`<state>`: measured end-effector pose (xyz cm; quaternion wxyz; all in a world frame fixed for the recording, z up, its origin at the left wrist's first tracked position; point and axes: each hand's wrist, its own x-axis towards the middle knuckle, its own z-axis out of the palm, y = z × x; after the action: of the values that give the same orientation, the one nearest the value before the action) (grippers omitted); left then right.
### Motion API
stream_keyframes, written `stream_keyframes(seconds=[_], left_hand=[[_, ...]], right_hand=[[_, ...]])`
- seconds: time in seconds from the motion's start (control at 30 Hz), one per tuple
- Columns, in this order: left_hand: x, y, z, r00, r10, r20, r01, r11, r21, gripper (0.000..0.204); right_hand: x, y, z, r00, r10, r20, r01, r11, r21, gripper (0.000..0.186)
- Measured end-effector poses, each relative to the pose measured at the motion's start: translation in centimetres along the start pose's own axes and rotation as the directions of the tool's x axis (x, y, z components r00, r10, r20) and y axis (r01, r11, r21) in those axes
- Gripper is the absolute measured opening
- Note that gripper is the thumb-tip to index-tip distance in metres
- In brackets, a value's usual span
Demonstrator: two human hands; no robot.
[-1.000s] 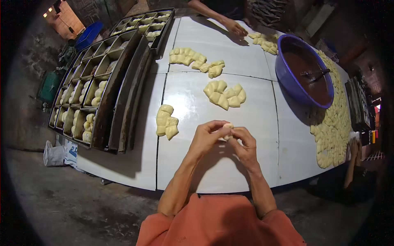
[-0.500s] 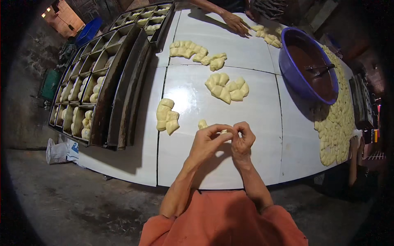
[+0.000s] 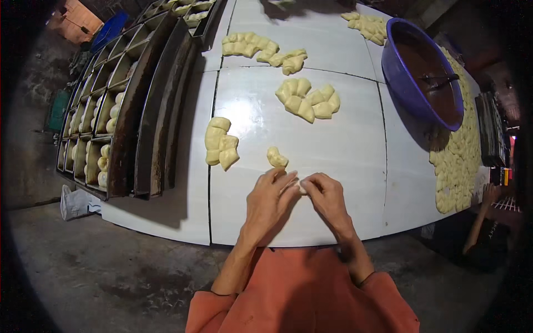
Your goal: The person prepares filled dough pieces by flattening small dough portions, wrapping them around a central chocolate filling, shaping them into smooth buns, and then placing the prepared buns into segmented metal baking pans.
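Observation:
A small pale piece of dough (image 3: 302, 189) is low over the white table between my two hands, mostly covered by fingers. My right hand (image 3: 328, 200) pinches it between thumb and fingertips. My left hand (image 3: 267, 202) is beside it with fingers stretched and slightly apart, its tips close to the dough. Just beyond my left fingertips lies a small curved dough lump (image 3: 276, 157). A joined cluster of dough pieces (image 3: 221, 143) rests further left, and another cluster (image 3: 308, 100) lies ahead.
Metal trays with compartments (image 3: 108, 105) hold dough balls at the left. A purple basin (image 3: 393, 77) of brown filling stands right, beside a wide sheet of dough pieces (image 3: 458, 166). More dough (image 3: 250, 45) lies at the far side. Another person's arm (image 3: 476, 227) shows at lower right.
My hands have lowered toward the table and the left fingers have straightened. The small dough lump is now uncovered. The other person's hand at the far side has left the dough there.

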<state>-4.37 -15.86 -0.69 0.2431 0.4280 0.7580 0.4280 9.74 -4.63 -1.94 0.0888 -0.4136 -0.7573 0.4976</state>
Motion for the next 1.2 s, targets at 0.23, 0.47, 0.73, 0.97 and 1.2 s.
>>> stream_keyframes(seconds=[0.23,0.47,0.73,0.97,1.2], left_hand=[[-0.4,-0.1,-0.6,0.996,0.081,0.028,-0.084,0.985,0.148,0.029],[0.5,-6.1,-7.9,0.9,0.041,-0.433,0.096,0.952,0.29,0.029],[3.5,-9.9,-9.4,0.965,0.013,-0.262,0.139,0.821,0.553,0.037],[3.5,-4.5,-5.9,0.916,0.102,-0.387,0.01,0.961,0.276,0.031],[4.2,2.7,0.1,0.903,-0.25,0.349,0.429,0.512,-0.744,0.036]], right_hand=[[1.5,-3.8,0.9,0.955,-0.194,-0.223,0.186,0.981,-0.06,0.017],[6.8,-9.1,9.0,0.831,-0.551,0.084,0.554,0.802,-0.223,0.035],[8.1,-9.4,7.7,0.93,-0.312,0.194,0.286,0.946,0.15,0.016],[5.1,-5.9,-2.9,0.997,0.067,-0.041,-0.021,0.726,0.687,0.033],[2.6,-5.0,-3.4,0.993,0.094,0.068,-0.114,0.672,0.731,0.019]])
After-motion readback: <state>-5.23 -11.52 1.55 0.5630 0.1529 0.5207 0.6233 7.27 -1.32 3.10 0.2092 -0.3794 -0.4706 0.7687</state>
